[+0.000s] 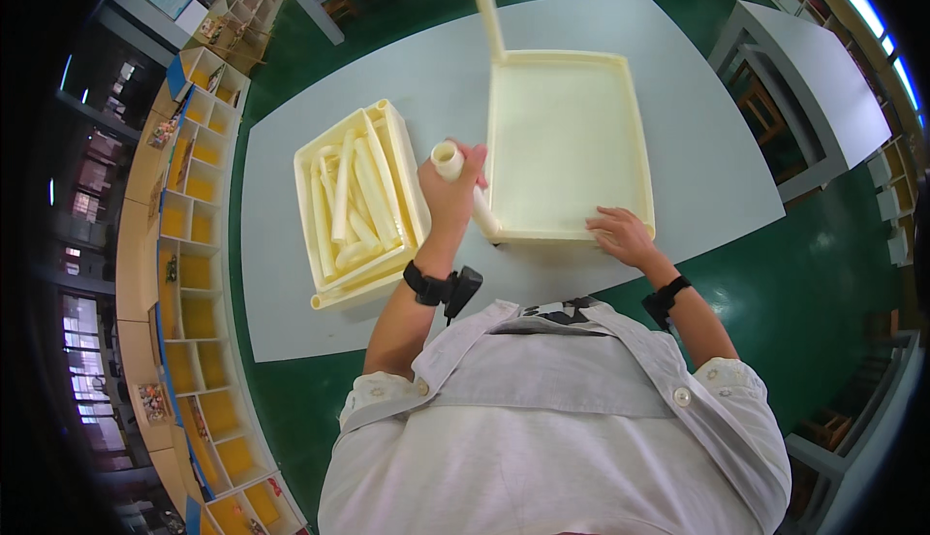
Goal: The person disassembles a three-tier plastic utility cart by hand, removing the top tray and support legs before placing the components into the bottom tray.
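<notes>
Overhead view of a pale grey table (320,273) at which a seated person works. The left hand (453,191) is closed around a short cream tube (449,160), which is gripped near its upper end with the open mouth turned up toward the camera; the lower part of the tube runs down behind the fingers to the near left corner of a large cream tray (567,138), so the tube appears to be held upright at that corner as a leg would be (whether it is seated in a socket cannot be told). The right hand (620,235) rests flat on the tray's near rim at about 5 o'clock from its centre, fingers spread and gripping nothing, apparently to steady the tray against the pressure of the other hand. At the tray's far left corner, toward 11 o'clock, a second long tube (484,7) stands up.

At 9 o'clock from the left hand, just beside it, lies a smaller cream bin (325,162) in which several similar tubes (354,196) are stored lengthwise, some overlapping.

All pieces look like smooth moulded plastic of one ivory colour: the tray shallow and rectangular with rounded corners and a raised lip, the tubes hollow and round. A green floor (823,244) surrounds the table; yellow cubby shelves (194,273) stand at 9 o'clock.
</notes>
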A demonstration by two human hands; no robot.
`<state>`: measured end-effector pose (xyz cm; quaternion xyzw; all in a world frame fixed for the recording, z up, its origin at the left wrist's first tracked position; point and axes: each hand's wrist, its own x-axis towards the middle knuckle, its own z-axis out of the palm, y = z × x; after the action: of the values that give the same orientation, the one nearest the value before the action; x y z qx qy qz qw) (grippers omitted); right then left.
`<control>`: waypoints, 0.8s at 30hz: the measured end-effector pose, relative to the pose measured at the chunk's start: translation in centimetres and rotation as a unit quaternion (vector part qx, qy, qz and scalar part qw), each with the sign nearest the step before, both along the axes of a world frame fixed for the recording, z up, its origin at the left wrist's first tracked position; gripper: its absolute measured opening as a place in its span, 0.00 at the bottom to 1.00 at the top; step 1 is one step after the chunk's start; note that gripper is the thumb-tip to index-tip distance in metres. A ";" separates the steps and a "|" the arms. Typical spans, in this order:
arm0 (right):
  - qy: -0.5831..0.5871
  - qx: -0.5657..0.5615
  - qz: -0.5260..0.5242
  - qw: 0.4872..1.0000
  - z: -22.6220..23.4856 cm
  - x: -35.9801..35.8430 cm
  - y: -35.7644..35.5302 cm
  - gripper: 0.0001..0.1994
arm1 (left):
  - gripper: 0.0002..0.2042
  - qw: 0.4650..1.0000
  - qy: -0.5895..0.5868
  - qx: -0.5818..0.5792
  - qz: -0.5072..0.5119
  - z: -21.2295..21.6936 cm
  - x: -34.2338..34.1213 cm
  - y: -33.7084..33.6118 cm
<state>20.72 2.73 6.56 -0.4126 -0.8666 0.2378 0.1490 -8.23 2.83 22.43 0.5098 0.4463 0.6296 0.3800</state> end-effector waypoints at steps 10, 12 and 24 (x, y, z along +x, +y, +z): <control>-0.159 0.097 0.085 0.979 1.2 -7.5 1.6 0.33 | 0.12 1.000 -0.010 -0.014 -0.014 -0.1 0.8 -1.9; -0.171 0.087 0.091 0.977 1.0 -7.7 1.8 0.32 | 0.12 0.939 0.027 0.049 -0.338 0.1 -1.6 -0.9; -0.195 0.114 0.054 0.973 0.6 -8.7 1.1 0.31 | 0.10 0.967 -0.022 0.040 -0.252 0.4 -1.2 -1.2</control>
<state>12.03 3.84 7.17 -0.3840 -0.9213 0.0604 0.0102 -9.38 1.66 22.85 0.6066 0.2696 0.5418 0.5157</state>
